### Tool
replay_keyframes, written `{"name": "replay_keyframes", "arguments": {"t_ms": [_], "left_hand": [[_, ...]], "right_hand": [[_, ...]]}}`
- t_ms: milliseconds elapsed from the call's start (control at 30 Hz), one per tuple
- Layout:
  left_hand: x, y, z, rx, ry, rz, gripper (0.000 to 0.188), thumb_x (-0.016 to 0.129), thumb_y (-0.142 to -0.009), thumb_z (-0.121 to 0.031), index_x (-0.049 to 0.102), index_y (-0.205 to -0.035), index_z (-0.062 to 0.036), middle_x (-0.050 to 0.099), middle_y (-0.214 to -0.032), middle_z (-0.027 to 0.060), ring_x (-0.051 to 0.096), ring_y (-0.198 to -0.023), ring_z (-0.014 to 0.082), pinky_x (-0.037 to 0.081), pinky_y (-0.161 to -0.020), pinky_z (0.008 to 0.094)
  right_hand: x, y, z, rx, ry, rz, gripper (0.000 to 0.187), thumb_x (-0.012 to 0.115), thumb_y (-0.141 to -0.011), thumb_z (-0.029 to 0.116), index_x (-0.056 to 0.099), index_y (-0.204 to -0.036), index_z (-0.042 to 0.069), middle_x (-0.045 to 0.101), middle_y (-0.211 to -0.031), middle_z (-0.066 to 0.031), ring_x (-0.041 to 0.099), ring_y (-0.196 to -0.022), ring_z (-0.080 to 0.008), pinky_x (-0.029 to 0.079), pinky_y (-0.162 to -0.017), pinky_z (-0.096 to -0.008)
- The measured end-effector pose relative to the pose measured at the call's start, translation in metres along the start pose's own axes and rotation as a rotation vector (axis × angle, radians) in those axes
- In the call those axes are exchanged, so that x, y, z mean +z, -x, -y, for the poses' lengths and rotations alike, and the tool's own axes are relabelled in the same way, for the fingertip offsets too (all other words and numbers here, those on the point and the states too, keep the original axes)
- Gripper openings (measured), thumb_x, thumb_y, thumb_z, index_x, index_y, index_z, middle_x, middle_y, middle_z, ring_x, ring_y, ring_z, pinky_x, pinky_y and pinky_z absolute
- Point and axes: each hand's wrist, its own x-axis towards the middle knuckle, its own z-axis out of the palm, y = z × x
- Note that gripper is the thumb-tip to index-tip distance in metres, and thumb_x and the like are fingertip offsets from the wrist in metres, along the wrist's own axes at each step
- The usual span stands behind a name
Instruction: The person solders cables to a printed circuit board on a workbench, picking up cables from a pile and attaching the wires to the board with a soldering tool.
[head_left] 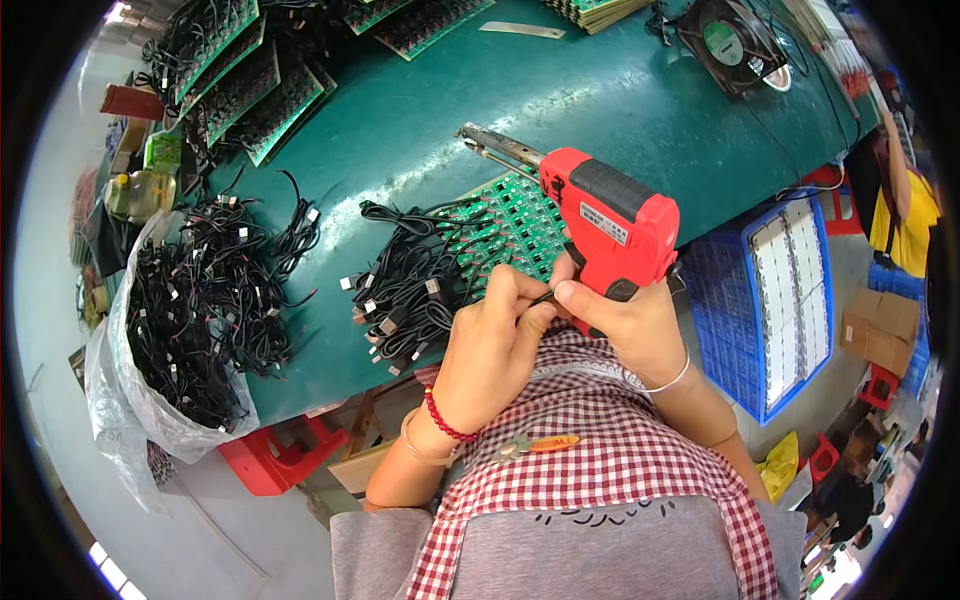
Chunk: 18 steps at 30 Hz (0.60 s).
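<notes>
My right hand is closed round the handle of a red and black soldering gun, whose long metal tip points to the far left over the table. Close beside it, my left hand pinches a thin black cable between thumb and fingers. The right thumb and forefinger also meet at this cable; its end is hidden by the fingers. Just beyond the hands lies a green circuit board panel with wires attached along it. A heap of black USB cables rests at its left side.
A clear plastic bag full of black cables sits at the table's left edge. Wired boards are stacked at far left. A fan stands at far right. Blue crates and a red stool flank the green table.
</notes>
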Motion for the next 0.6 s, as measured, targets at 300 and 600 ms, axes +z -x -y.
{"name": "replay_keyframes", "arguments": {"t_ms": [300,600], "left_hand": [[0.006,-0.006,0.004,0.229,-0.19,-0.207,0.012,0.066,-0.08,0.004,0.056,-0.085,0.0,0.063,-0.082,0.0105,0.059,-0.058,0.014,0.044,-0.052,0.0257],[0.022,-0.002,0.014,0.23,-0.359,-0.367,0.015,0.069,-0.073,0.0,0.056,-0.08,-0.0044,0.055,-0.073,0.0065,0.057,-0.053,0.0209,0.044,-0.045,0.0317]], "right_hand": [[-0.004,0.0,-0.01,-0.109,0.176,0.023,0.015,0.068,-0.081,0.001,0.061,-0.094,0.002,0.063,-0.085,-0.0013,0.059,-0.078,-0.0086,0.049,-0.071,-0.025],[-0.002,0.0,-0.013,-0.079,0.2,-0.072,0.017,0.067,-0.081,0.0,0.059,-0.096,0.001,0.062,-0.082,-0.001,0.057,-0.074,-0.0076,0.047,-0.067,-0.0237]]}}
